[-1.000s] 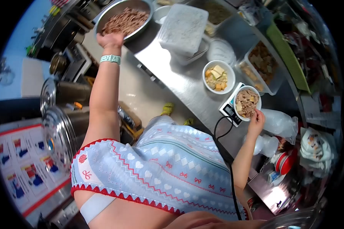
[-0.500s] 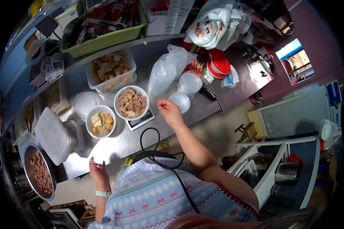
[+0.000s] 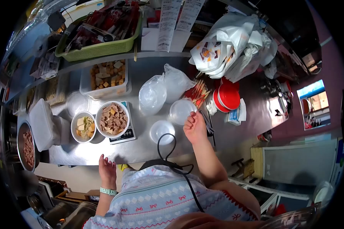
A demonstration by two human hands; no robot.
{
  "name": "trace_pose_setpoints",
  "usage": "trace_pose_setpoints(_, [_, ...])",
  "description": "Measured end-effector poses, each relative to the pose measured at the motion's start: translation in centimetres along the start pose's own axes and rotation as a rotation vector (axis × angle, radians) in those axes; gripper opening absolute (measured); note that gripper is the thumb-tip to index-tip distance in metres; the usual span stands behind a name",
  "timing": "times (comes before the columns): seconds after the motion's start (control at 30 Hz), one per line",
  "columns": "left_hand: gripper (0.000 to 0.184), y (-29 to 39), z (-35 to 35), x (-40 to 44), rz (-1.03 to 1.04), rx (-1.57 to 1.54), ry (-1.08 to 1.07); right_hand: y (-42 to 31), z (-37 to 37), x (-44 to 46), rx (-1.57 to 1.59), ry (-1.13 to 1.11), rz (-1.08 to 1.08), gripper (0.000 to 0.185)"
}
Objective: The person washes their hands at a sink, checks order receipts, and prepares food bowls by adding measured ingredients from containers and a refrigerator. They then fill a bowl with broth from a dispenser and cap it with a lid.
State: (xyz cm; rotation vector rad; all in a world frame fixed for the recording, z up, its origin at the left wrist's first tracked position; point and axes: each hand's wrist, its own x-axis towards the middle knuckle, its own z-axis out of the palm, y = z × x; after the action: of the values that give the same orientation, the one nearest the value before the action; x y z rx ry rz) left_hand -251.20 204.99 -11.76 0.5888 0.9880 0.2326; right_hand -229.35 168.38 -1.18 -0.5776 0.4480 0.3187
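Observation:
My left hand, with a patterned band on its wrist, is held at the counter's front edge, fingers apart and empty. My right hand has its fingers curled at the right rim of a clear plastic container; whether they grip the rim is unclear. Another clear round container sits to its left. A white bowl of sliced meat rests on a digital scale. Close beside it on the left is a smaller white bowl holding noodles and pale and orange chunks.
A metal basin of meat and a lidded plastic box stand left. Behind are a tub of cubes, clear plastic bags and a green basket. Red lids and white bags lie right. A black cable loops in front.
The view has swung right. My left hand has left the meat basin and hangs by the counter edge. My right hand has moved from the meat bowl to the clear containers.

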Motion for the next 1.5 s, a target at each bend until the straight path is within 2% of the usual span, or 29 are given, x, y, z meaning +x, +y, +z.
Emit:
trace_pose_setpoints(0.03, [0.042, -0.5, 0.5, -0.1, -0.018, 0.022, -0.009, -0.5, 0.5, -0.1, -0.005, -0.007, 0.009, 0.019])
trace_pose_setpoints(0.1, [0.044, -0.9, 1.8, -0.1, -0.013, 0.063, -0.022, -1.0, 1.3, -0.8, -0.016, 0.229, -0.013, 0.014])
trace_pose_setpoints(0.13, [0.045, -1.1, 2.7, 0.0, -0.017, 0.108, -0.042, -1.4, -0.8, -0.3, 0.053, 0.11, 0.003, 0.016])
trace_pose_setpoints(0.23, [0.045, -1.0, 5.4, 0.7, 0.083, 0.158, -0.088, -1.7, -4.1, 1.4, 0.114, 0.133, -0.037, 0.02])
trace_pose_setpoints(0.27, [0.043, -0.9, 6.6, 0.8, 0.106, 0.186, -0.086, -2.3, -4.8, 1.6, 0.16, 0.117, -0.009, 0.031])
trace_pose_setpoints(0.37, [0.036, -1.0, 8.9, 1.6, 0.109, 0.137, -0.131, -3.4, -4.3, 0.9, 0.105, 0.088, -0.071, 0.03])
trace_pose_setpoints(0.5, [0.027, -2.3, 8.7, 3.5, 0.131, 0.045, -0.184, -5.2, -5.5, 0.0, 0.093, 0.088, -0.056, 0.033])
trace_pose_setpoints(0.57, [0.019, -2.6, 9.5, 3.1, 0.138, 0.043, -0.158, -6.3, -6.4, -0.9, 0.095, 0.093, -0.055, 0.026])
trace_pose_setpoints(0.63, [0.017, -2.7, 9.9, 2.9, 0.15, 0.01, -0.179, -7.2, -8.5, -1.6, 0.114, 0.213, -0.172, 0.019])
trace_pose_setpoints(0.7, [0.014, -2.8, 10.3, 2.9, 0.162, -0.023, -0.2, -8.3, -10.5, -3.5, 0.062, 0.206, -0.23, 0.016])
trace_pose_setpoints(0.77, [0.013, -3.1, 10.5, 3.3, 0.184, -0.02, -0.149, -9.7, -11.5, -6.4, -0.259, 0.129, -0.243, 0.013])
trace_pose_setpoints(0.8, [0.013, -3.2, 10.3, 3.7, 0.185, -0.019, -0.149, -10.7, -13.2, -7.6, -0.258, 0.129, -0.243, 0.013])
trace_pose_setpoints(0.87, [0.013, -3.3, 9.9, 4.5, 0.197, -0.05, -0.2, -12.8, -17.2, -9.9, -0.323, -0.145, 0.01, 0.01])
trace_pose_setpoints(0.93, [0.013, -3.3, 10.6, 4.0, 0.21, -0.051, -0.175, -13.1, -21.4, -11.7, -0.117, -0.291, 0.109, 0.012])
trace_pose_setpoints(0.97, [0.012, -3.1, 11.0, 3.9, 0.224, -0.053, -0.15, -12.1, -23.4, -12.8, -0.12, -0.291, 0.114, 0.012])
trace_pose_setpoints(1.0, [0.013, -3.0, 11.1, 3.9, 0.237, -0.028, -0.17, -11.0, -25.5, -13.9, -0.608, -0.173, 0.276, 0.013])
trace_pose_setpoints(1.03, [0.028, -3.1, 10.2, 4.5, 0.253, 0.004, -0.301, -12.0, -25.9, -13.3, -0.897, -0.106, 0.379, 0.014])
trace_pose_setpoints(1.07, [0.035, -2.4, 12.5, 2.2, 0.316, -0.012, -0.362, -12.9, -26.6, -13.0, -1.171, -0.066, 0.511, 0.015])
trace_pose_setpoints(1.13, [0.021, -2.1, 11.6, 2.3, 0.272, -0.04, -0.351, -14.5, -27.0, -11.6, -1.542, -0.179, 0.477, 0.018])
trace_pose_setpoints(1.17, [0.014, -3.5, 8.8, 5.4, 0.284, -0.115, -0.375, -14.8, -26.7, -10.4, -1.719, -0.275, 0.45, 0.02])
trace_pose_setpoints(1.23, [0.008, -3.5, 6.7, 4.6, 0.225, -0.185, -0.313, -14.0, -21.0, -9.8, -1.796, -0.244, 0.338, 0.021])
trace_pose_setpoints(1.27, [0.008, -2.3, 7.0, 1.2, 0.26, -0.21, -0.214, -13.0, -14.4, -9.7, -1.708, -0.123, 0.246, 0.021])
trace_pose_setpoints(1.3, [0.008, -1.5, 6.8, -1.3, 0.276, -0.235, -0.119, -12.3, -12.0, -8.6, -1.695, -0.144, 0.111, 0.02])
trace_pose_setpoints(1.37, [0.009, -2.3, 1.3, -3.6, 0.295, -0.254, -0.2, -9.8, -4.6, -8.3, -1.663, -0.128, -0.128, 0.019])
trace_pose_setpoints(1.43, [0.008, -3.5, -1.1, -7.6, 0.336, -0.386, -0.117, -7.5, 0.2, -5.5, -1.777, -0.209, -0.195, 0.018])
trace_pose_setpoints(1.5, [0.008, -4.0, -8.4, -14.5, 0.42, -0.515, -0.114, -1.9, 4.2, -7.6, -1.579, -0.578, -0.293, 0.017])
